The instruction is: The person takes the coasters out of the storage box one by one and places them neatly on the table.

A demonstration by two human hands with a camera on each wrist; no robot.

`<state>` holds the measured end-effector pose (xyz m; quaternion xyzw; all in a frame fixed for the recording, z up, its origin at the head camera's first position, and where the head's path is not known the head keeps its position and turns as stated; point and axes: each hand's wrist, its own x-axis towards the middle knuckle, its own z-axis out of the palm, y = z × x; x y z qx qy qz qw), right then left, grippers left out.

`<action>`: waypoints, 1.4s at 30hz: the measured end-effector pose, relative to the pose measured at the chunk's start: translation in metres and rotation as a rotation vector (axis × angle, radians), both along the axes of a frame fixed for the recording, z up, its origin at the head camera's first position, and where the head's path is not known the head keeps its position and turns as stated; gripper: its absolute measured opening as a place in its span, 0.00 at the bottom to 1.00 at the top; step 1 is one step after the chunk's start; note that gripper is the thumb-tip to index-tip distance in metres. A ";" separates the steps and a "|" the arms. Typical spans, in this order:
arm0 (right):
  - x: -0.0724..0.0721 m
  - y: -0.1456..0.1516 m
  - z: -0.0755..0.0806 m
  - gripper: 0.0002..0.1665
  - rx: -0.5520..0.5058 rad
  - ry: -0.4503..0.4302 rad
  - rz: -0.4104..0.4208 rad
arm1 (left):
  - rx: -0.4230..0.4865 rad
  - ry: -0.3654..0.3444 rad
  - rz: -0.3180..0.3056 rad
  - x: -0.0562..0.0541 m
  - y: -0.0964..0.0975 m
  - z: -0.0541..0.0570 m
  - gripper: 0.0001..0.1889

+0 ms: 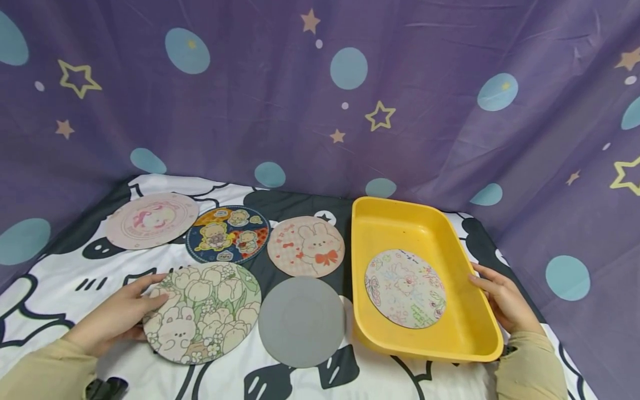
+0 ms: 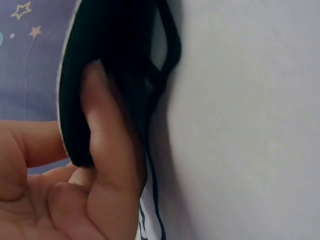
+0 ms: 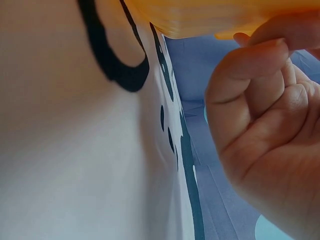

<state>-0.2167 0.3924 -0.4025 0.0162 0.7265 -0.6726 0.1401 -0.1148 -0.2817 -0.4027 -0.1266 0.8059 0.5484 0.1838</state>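
Note:
My left hand (image 1: 120, 311) pinches the left edge of a round mat (image 1: 205, 311) printed with pale tulips and a white rabbit. In the left wrist view its dark underside (image 2: 117, 30) shows, with a finger against it and the mat tilted up off the cloth. On the other side, my right hand (image 1: 505, 300) grips the right rim of a yellow plastic tray (image 1: 445, 233), fingers curled at its edge. Inside the tray lies a white round mat (image 1: 405, 289) with colourful doodles.
Behind the tulip mat lie a pink round mat (image 1: 152, 221), a dark blue bear mat (image 1: 227, 234) and a pink rabbit mat (image 1: 306, 246). A plain grey disc (image 1: 302, 322) sits left of the tray, partly over a pale one. A purple curtain (image 1: 280, 111) hangs behind.

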 end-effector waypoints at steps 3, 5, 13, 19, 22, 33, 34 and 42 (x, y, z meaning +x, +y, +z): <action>0.000 0.000 0.000 0.15 0.001 -0.004 -0.003 | 0.018 -0.019 -0.011 0.000 -0.001 -0.001 0.37; 0.000 0.001 0.000 0.15 -0.002 -0.006 -0.005 | 0.024 -0.036 -0.021 0.001 -0.003 -0.001 0.36; 0.001 0.001 -0.001 0.16 -0.011 0.002 0.000 | 0.008 -0.043 -0.062 0.003 -0.008 -0.004 0.37; 0.000 0.000 0.000 0.14 -0.001 -0.003 -0.008 | -0.025 -0.073 -0.046 0.004 -0.006 -0.005 0.36; 0.000 -0.001 0.000 0.15 -0.002 0.002 -0.003 | -0.037 -0.076 -0.042 0.004 -0.005 -0.004 0.35; -0.001 -0.001 0.000 0.14 0.012 -0.007 -0.017 | -0.059 -0.065 -0.031 0.005 -0.003 -0.005 0.36; -0.001 -0.001 0.000 0.14 0.013 -0.005 -0.016 | -0.071 -0.060 -0.030 0.005 -0.003 -0.005 0.36; -0.001 0.000 0.000 0.14 0.014 -0.002 -0.011 | -0.181 0.007 -0.041 0.002 -0.007 -0.003 0.35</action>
